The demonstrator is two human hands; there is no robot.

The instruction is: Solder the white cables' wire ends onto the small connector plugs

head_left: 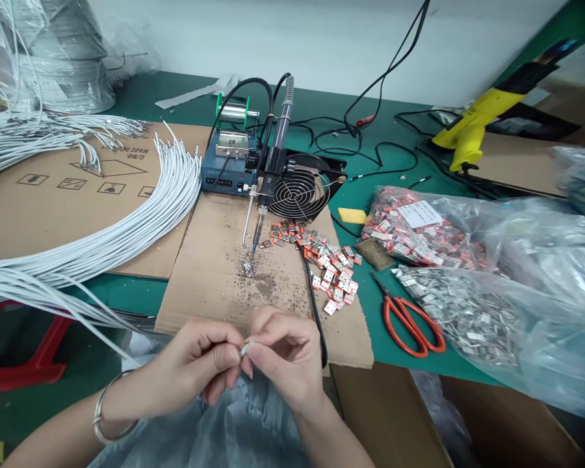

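My left hand (207, 361) and my right hand (287, 354) meet at the near edge of the cardboard, above my lap. Between their pinched fingertips shows a short white piece (245, 350), which looks like the end of a white cable; most of it is hidden by the fingers. A soldering iron (273, 162) stands clamped tip-down beyond the hands, with a thin solder feed tube (248, 221) beside its tip. Loose USB connectors (338, 276) with orange and white parts lie in a heap to the right of the tip.
A bundle of white cables (141, 227) curves along the left. Behind are a blue solder feeder (224, 175), a solder spool (234, 112) and a black fan (302, 194). Red-handled scissors (409, 325), bags of connectors (429, 227) and metal shells (468, 318) lie right.
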